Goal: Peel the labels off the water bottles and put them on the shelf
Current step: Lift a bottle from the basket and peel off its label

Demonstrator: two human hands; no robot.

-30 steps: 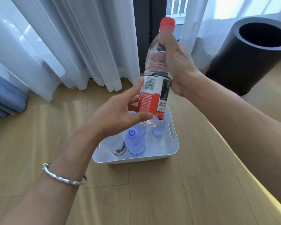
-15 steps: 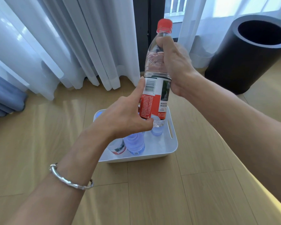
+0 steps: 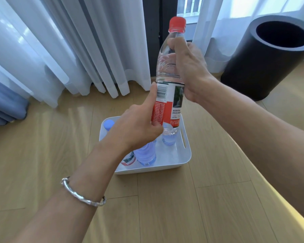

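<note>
My right hand (image 3: 188, 67) grips the clear upper body of a red-capped water bottle (image 3: 169, 67) and holds it upright above the tray. Its red and white label (image 3: 167, 106) with a barcode is still wrapped round the middle. My left hand (image 3: 139, 127) holds the lower part of the bottle, with the forefinger stretched up along the label's left edge and the thumb under the label. Below, a white tray (image 3: 186, 153) on the floor holds other bottles: one with a blue cap (image 3: 108, 124), a bluish one (image 3: 146, 155) and another labelled one (image 3: 129, 159), partly hidden by my left wrist.
A tall black cylindrical bin (image 3: 270, 57) stands open at the right back. White curtains (image 3: 68, 46) hang along the back, with a blue curtain (image 3: 5, 106) at the far left. Wooden floor (image 3: 42, 146) surrounds the tray. No shelf is in view.
The bottle has been held steady in my right hand. My left hand has closed in on the label, its forefinger sliding up along the label's left edge.
</note>
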